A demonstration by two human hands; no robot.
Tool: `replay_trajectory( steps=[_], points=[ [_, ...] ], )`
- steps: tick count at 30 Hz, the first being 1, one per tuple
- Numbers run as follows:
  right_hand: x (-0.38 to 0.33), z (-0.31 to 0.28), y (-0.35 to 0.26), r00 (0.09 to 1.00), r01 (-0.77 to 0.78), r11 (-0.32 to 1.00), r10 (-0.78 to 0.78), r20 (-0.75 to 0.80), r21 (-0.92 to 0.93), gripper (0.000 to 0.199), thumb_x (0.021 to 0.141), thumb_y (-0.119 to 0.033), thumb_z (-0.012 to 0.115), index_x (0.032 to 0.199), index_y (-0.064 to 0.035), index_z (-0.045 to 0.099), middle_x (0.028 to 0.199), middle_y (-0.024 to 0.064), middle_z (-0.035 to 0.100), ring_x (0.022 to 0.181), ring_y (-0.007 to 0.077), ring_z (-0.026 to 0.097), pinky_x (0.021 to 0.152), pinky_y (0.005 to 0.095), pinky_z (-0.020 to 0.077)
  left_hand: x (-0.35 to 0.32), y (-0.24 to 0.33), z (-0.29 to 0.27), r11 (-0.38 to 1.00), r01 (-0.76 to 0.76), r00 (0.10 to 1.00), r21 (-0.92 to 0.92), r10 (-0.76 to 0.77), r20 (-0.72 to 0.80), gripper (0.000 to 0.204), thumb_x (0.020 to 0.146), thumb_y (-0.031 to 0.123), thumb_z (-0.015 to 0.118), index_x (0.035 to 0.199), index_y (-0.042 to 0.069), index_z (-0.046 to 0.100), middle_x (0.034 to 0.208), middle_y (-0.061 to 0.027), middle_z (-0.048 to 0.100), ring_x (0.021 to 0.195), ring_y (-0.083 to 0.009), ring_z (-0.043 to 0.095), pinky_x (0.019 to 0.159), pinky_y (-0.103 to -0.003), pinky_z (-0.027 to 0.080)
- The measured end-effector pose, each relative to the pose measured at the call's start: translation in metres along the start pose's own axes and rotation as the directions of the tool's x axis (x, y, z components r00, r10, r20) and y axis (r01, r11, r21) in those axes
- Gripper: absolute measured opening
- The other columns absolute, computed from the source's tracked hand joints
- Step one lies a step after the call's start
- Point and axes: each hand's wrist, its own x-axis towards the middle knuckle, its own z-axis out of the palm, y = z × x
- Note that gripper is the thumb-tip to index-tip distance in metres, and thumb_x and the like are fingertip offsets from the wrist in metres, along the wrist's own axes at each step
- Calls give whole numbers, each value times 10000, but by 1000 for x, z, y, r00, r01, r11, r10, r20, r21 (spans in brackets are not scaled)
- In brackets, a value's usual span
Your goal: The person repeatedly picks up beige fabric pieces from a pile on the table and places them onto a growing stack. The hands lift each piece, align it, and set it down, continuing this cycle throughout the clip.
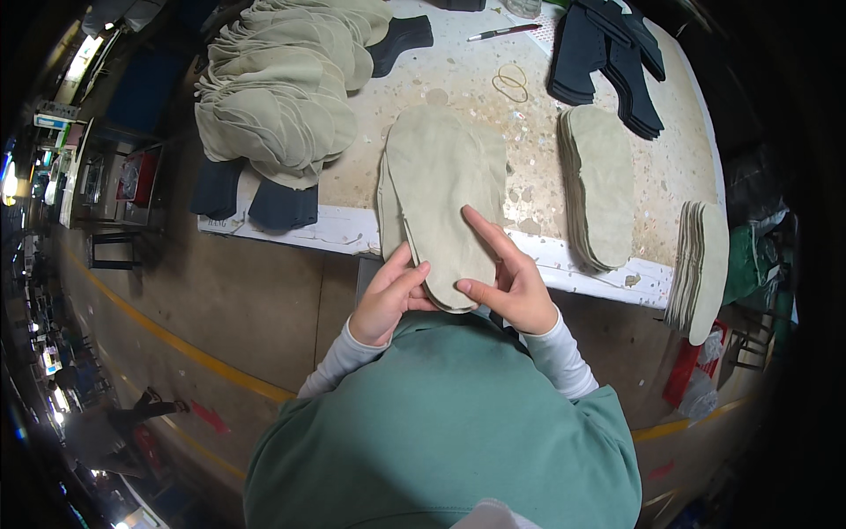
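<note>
Pale beige shoe insoles [445, 185] lie at the table's near edge in front of me, their heel ends toward my body. My left hand [388, 295] grips the heel end from the left, thumb on top and fingers underneath. On the other side my right hand [515, 286] holds the same end, its thumb pressing the top face and its index finger stretched along the right edge. Under the held insoles, more beige pieces show at the left and right; how many I cannot tell.
A large heap of beige insoles [273, 97] covers the table's left, over dark pieces [284, 204]. To the right stand a neat insole stack [604, 189] and another insole stack [701, 269] at the corner. Farther back are dark cut pieces [608, 62], rubber bands [511, 84] and a pen [504, 33].
</note>
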Motion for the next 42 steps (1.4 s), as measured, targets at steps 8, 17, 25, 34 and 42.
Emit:
replay_trajectory(
  steps=[8, 17, 25, 34, 42],
  points=[
    [-15, 11, 0, 997, -33, 980, 18, -80, -195, 799, 792, 13, 711, 1484, -11, 313, 1241, 82, 471, 1005, 110, 516, 717, 202, 478, 2, -2, 0, 1000, -20, 1000, -5, 20, 9, 539, 1000, 145, 462, 1481, 82, 229, 1237, -120, 594, 993, -183, 660, 795, -309, 562],
    [8, -29, -2, 946, -96, 995, 89, -311, -7, 475, 922, -75, 594, 1382, -34, 480, 914, 38, 575, 741, 76, 549, 690, 224, 468, 5, -7, 10, 998, 57, 983, -6, -55, 173, 564, 996, 146, 480, 1475, 54, 197, 1261, -160, 568, 1003, -246, 671, 813, -349, 577],
    [23, -48, -46, 982, 188, 620, -136, 132, -762, 585, 838, 44, 544, 1404, -69, 451, 1264, 190, 538, 1074, 331, 582, 913, 336, 460, 8, 5, 22, 962, 104, 874, 251, -209, 439, 521, 1013, 214, 449, 1437, 16, 220, 1198, -229, 602, 996, -284, 675, 822, -355, 561],
    [2, -112, -78, 846, 250, 514, -528, -73, -820, 549, 851, 54, 492, 1394, -27, 467, 1398, 173, 488, 1281, 280, 492, 1062, 327, 373, 15, 4, 9, 963, 19, 928, 268, -117, 353, 344, 1018, 182, 413, 1325, 29, 420, 1172, -174, 635, 972, -216, 663, 858, -307, 521],
    [-12, -175, -16, 809, 92, 829, -386, -444, -552, 513, 957, -43, 505, 1447, 21, 367, 1493, 129, 396, 1392, 189, 333, 1133, 302, 248, 19, 1, 11, 966, 8, 930, 260, -102, 353, 347, 1024, 193, 423, 1302, -14, 416, 1143, -219, 626, 938, -225, 672, 837, -291, 538]
  ],
)
